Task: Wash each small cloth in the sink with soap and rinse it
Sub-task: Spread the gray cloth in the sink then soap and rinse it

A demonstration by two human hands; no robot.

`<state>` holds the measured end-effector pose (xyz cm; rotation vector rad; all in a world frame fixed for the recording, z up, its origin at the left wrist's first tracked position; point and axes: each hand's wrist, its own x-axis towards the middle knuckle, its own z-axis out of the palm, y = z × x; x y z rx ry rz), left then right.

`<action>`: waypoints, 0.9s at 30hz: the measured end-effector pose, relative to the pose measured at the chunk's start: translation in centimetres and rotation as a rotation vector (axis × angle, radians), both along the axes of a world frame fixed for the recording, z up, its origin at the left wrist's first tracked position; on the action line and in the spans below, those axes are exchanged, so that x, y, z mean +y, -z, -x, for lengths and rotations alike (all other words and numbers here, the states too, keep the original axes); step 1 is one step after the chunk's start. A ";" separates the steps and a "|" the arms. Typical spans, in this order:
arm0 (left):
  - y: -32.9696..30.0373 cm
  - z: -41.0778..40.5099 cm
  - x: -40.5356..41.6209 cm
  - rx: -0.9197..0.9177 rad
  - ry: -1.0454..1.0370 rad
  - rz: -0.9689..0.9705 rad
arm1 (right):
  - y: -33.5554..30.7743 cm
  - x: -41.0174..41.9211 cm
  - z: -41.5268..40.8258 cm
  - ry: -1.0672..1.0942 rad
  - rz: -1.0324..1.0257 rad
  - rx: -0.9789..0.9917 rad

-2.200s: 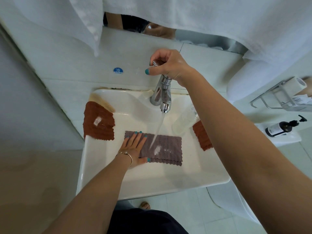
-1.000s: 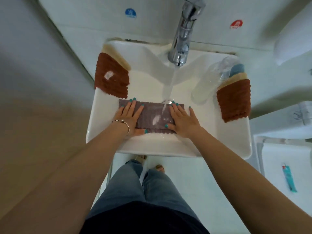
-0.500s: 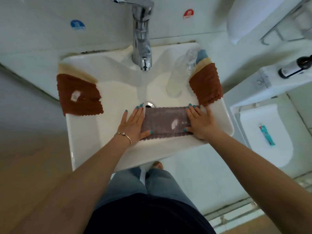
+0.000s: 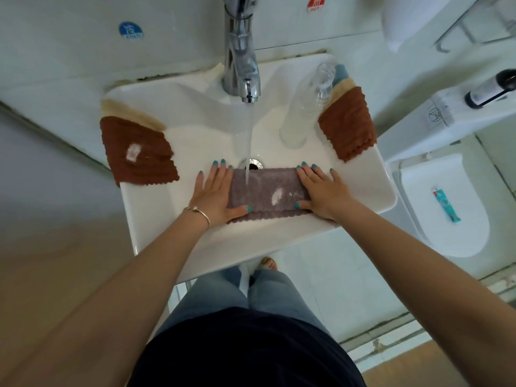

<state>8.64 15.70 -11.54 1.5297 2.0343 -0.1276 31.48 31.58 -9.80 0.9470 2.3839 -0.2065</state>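
A grey-purple cloth [image 4: 265,188] with a white soap smear lies flat in the white sink [image 4: 167,224], just in front of the drain. Water runs from the chrome tap [image 4: 241,62] onto the cloth's far edge. My left hand [image 4: 213,195] presses flat on the cloth's left end, fingers straight. My right hand [image 4: 325,191] presses flat on its right end. A brown cloth [image 4: 136,152] with a soap spot hangs over the sink's left rim, on a beige one. More brown, beige and blue cloths [image 4: 347,122] are stacked on the right rim.
A clear plastic bottle [image 4: 305,107] leans inside the sink at the right, next to the stacked cloths. A dark pump bottle [image 4: 490,89] stands on the white ledge to the right. A teal tube [image 4: 446,201] lies on a white lid below. Blue and red stickers mark the wall.
My right hand left the tap handle and came down onto the cloth's right end. The cloth slid toward the sink's front, and the stream now lands on its far edge.
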 end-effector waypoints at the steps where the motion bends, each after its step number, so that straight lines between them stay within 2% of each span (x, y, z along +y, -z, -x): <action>1: 0.1 -0.9 0.2 -0.027 0.007 -0.031 | 0.0 -0.1 -0.1 0.024 0.002 0.008; 3: 0.5 -2.4 0.4 -0.029 0.036 -0.042 | -0.1 -0.2 -0.3 0.057 0.004 0.011; 7: 0.9 -1.5 -0.6 0.083 0.022 -0.026 | 0.0 -0.4 0.9 0.066 0.033 0.038; 11: 0.2 0.1 -1.2 0.122 -0.115 0.075 | 0.7 -1.8 4.2 0.039 0.091 0.116; 14: 0.3 -1.3 -0.2 0.008 -0.200 -0.053 | 0.9 -2.3 5.6 0.067 0.128 0.150; 17: 1.1 -1.7 -0.1 0.067 -0.122 -0.079 | 0.9 -1.9 5.3 0.058 0.135 0.154; 27: 0.2 -0.4 -3.7 0.262 -0.332 0.153 | 1.3 -2.3 10.5 -0.270 0.120 0.097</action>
